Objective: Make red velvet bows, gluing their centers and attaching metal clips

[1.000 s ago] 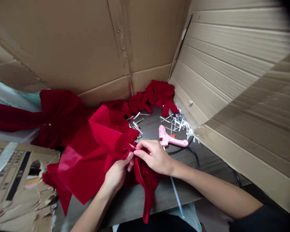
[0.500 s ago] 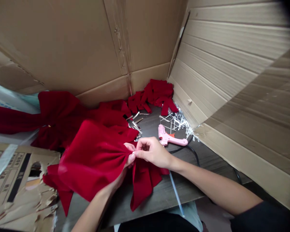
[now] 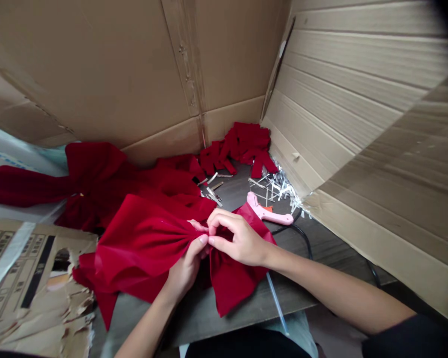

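From the head camera, the only view I have, I see a red velvet bow [image 3: 145,243] held over the bench [image 3: 294,286], its loops spreading to either side of the hands. The left hand [image 3: 186,266] comes up from below and the right hand [image 3: 239,238] comes in from the right, both grips clamped on the bow's gathered waist; that pinch looks to be what keeps the pleats bunched, as I can see nothing else binding them. Just beyond lies a pink hot glue gun [image 3: 269,214], partly behind the bow, with its black cord [image 3: 302,238] trailing right, probably left there for easy reach. Metal hair clips [image 3: 212,191] lie scattered near a heap of red velvet strips [image 3: 242,144]. Larger red bows [image 3: 93,179] sit to the left, and cardboard sheets [image 3: 97,74] rise behind, seemingly to fence everything in.
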The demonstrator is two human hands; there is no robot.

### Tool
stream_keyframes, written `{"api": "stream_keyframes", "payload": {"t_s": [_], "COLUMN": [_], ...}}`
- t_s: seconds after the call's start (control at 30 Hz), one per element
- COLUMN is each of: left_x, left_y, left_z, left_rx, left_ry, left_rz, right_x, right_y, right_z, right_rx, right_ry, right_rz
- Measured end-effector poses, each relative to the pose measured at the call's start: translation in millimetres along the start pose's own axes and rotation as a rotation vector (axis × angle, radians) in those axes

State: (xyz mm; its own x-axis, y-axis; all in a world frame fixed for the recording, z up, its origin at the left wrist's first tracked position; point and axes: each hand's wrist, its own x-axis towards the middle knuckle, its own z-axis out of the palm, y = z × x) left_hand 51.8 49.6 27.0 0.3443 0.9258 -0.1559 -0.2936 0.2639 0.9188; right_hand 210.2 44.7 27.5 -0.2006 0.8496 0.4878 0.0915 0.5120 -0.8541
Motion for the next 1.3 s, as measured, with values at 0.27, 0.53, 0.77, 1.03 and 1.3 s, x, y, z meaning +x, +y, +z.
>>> {"api": "stream_keyframes", "payload": {"t_s": [0.27, 0.53, 0.77, 1.03, 1.3], "left_x": [2.4, 1.1, -2.4, -1.1, -4.2], "left_y": [1.6, -5.1, -5.7, -8.9, -7.8], "left_z": [0.3, -16.3, -14.3, -16.0, -10.0], "left_rx": [0.018, 0.071, 0.032, -0.022, -0.183], "left_ry": [-0.046, 0.057, -0.001, -0.095, -0.244], "left_rz": [0.046, -0.103, -0.069, -0.082, -0.168], "right_x": [-3.0, -1.0, 1.2, 2.7, 5.3], "right_y": [-2.9, -7.7, -5.2, 2.5, -5.1], "right_z": [-1.9, -5.7, -9.2, -8.6, -21.7], "right_rx": [-0.161, -0.065, 0.119, 0.267, 0.326], "right_ry": [-0.037, 0.023, 0.005, 0.003, -0.190], "right_rz": [0.039, 0.172, 0.233, 0.298, 0.323]}}
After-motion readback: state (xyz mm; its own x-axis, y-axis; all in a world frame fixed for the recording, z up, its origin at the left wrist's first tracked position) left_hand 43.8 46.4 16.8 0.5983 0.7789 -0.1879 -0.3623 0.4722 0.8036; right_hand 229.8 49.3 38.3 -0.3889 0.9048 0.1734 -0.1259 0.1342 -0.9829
